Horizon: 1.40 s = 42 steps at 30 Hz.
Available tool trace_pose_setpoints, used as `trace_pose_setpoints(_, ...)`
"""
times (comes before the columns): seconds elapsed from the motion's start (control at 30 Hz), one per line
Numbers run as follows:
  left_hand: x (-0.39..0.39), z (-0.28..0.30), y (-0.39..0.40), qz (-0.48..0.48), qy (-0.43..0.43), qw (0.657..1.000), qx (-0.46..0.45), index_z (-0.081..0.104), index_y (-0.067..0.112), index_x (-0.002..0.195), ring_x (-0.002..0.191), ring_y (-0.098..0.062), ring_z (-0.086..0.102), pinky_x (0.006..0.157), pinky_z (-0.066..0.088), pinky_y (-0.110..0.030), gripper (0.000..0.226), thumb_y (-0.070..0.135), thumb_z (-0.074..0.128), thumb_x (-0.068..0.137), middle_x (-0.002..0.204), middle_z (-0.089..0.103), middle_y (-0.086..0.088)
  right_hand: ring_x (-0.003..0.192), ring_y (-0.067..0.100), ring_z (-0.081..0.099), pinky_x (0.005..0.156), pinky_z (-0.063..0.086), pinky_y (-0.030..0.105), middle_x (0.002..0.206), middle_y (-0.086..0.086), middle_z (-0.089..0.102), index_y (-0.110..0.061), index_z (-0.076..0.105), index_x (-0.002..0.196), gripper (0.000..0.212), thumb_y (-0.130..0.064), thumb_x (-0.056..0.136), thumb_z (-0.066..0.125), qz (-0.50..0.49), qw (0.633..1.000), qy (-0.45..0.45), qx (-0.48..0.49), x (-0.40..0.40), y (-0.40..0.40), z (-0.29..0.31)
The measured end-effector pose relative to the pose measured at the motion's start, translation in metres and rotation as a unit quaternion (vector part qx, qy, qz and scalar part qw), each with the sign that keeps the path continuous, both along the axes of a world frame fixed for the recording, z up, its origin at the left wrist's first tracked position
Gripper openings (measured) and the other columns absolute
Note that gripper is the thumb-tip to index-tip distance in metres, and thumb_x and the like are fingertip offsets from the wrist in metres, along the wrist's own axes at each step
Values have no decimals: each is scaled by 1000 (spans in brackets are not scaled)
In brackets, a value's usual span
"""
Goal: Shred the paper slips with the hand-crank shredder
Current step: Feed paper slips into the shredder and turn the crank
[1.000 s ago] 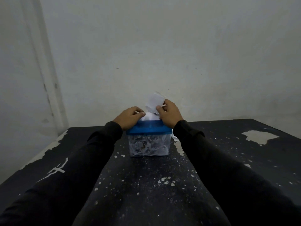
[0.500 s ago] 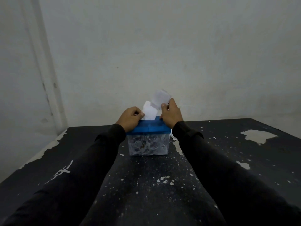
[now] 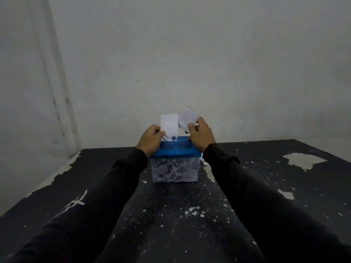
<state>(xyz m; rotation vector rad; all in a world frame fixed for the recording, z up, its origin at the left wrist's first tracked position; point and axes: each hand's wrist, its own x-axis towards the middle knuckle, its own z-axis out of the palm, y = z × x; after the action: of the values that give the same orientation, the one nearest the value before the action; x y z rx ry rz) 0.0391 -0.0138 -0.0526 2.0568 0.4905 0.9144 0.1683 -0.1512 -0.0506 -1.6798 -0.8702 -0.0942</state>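
Note:
The hand-crank shredder has a blue lid on a clear bin packed with paper shreds. It stands on the black table at the middle. My left hand pinches a white paper slip that stands upright over the left part of the lid. My right hand pinches a second, rounded white slip above the lid's right end, its lower fingers touching the lid. No crank is visible.
The black table has chipped paint and pale flecks. A large bare patch lies at the right. A white scrap shows behind the bin's right side. A pale wall rises just behind the table.
The slip in my left hand has risen and now stands upright and separate. My right hand has moved its rounded slip slightly right and up, away from the other one.

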Motion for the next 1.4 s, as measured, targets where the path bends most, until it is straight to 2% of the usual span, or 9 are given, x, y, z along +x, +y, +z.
trace_pose_setpoints(0.13, 2, -3, 3, 0, -29, 999, -30, 53, 6, 89, 76, -17, 47, 63, 37, -26, 16, 12, 48, 103, 83, 51, -7, 82, 20, 68, 71, 61, 29, 114, 7, 66, -14, 53, 131, 29, -25, 104, 49, 4, 1000, 8, 15, 2, -2, 0)
trace_pose_setpoints(0.23, 3, -6, 3, 6, -55, 998, -12, 50, 13, 84, 69, -13, 45, 59, 37, -17, 19, 11, 52, 103, 77, 50, -2, 61, 7, 65, 54, 49, 12, 95, 8, 67, -13, 55, 105, 9, -20, 105, 50, -7, 1000, 12, 20, 5, -5, 0)
trace_pose_setpoints(0.3, 4, -9, 3, 11, -68, 998, 9, 49, 14, 84, 67, -12, 46, 56, 36, -12, 19, 13, 54, 103, 76, 51, -1, 68, 13, 67, 58, 51, 17, 87, 4, 64, -17, 51, 93, 12, -20, 105, 50, -16, 1000, 3, 14, 4, -5, 0)
trace_pose_setpoints(0.43, 5, -12, 5, 23, -95, 995, -10, 53, 14, 90, 77, -16, 55, 62, 43, -18, 16, 18, 54, 104, 86, 61, -7, 85, 19, 72, 77, 62, 40, 100, 6, 70, -11, 56, 107, 14, -23, 104, 49, -5, 1000, 19, 17, 2, 0, -1)
trace_pose_setpoints(0.73, 4, -9, -1, 32, -154, 987, -37, 52, 14, 106, 74, -13, 62, 58, 47, -17, 17, 29, 45, 109, 87, 66, 0, 82, 18, 74, 67, 60, 28, 91, 4, 66, -20, 49, 90, 15, -19, 105, 48, 19, 997, 58, 45, -1, -4, 2)
trace_pose_setpoints(0.93, 2, -3, 7, 34, -212, 964, -155, 50, 28, 107, 86, -26, 76, 80, 62, -42, 11, 37, 43, 109, 103, 73, -8, 79, 18, 73, 69, 61, 31, 93, 11, 70, -4, 53, 109, 16, -19, 105, 47, 27, 997, 61, 41, -2, -4, 2)
trace_pose_setpoints(1.1, 1, 13, 10, 15, -171, 980, -101, 60, 10, 112, 97, -23, 68, 82, 59, -29, 19, 26, 52, 107, 109, 70, -10, 78, 23, 71, 56, 55, 23, 103, 13, 70, -4, 56, 114, 20, -20, 104, 51, 39, 997, 47, 43, -1, -5, 5)
trace_pose_setpoints(1.23, 3, 27, 9, 42, -163, 985, -33, 68, 14, 100, 81, -10, 57, 69, 45, -10, 11, 23, 62, 102, 90, 65, 2, 62, 25, 67, 53, 52, 23, 86, 22, 60, 3, 53, 90, 23, -17, 102, 56, 44, 995, 48, 76, -1, -10, 10)
trace_pose_setpoints(1.4, -3, 56, 5, 11, -146, 989, -34, 68, 9, 97, 57, -14, 58, 52, 47, -22, 10, 17, 64, 100, 76, 67, -6, 54, 17, 63, 57, 51, 24, 70, 16, 53, 0, 49, 81, 25, -11, 100, 60, 58, 989, 51, 126, -2, -18, 14)
